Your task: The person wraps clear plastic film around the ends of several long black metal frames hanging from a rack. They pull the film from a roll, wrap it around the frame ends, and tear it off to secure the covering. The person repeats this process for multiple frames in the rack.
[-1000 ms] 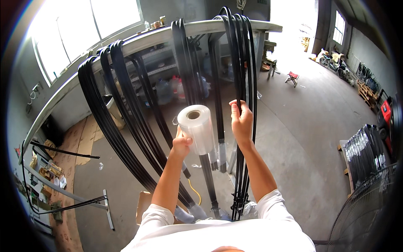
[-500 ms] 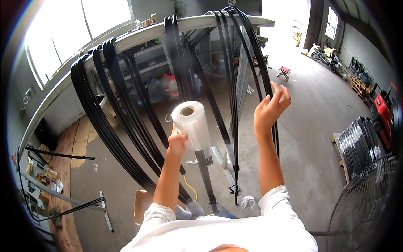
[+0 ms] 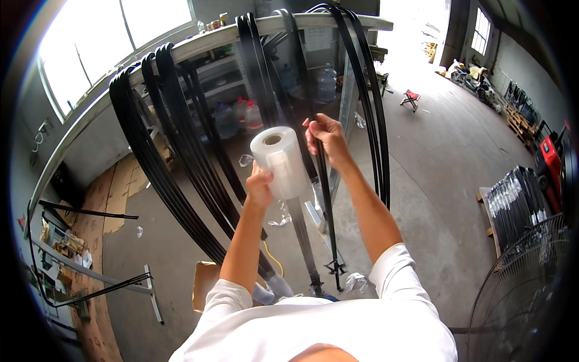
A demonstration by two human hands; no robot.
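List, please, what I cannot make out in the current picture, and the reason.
All in the head view:
Far part of left hand: hidden by roll of clear film.
Number of black strips at right hand: bunched together, blurred.
Fan: cut off by dark picture rim.
Outside, past doorway: washed out by glare.

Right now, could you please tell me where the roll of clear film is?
In the head view, the roll of clear film is near the middle, held in the left hand, to the left of the right hand.
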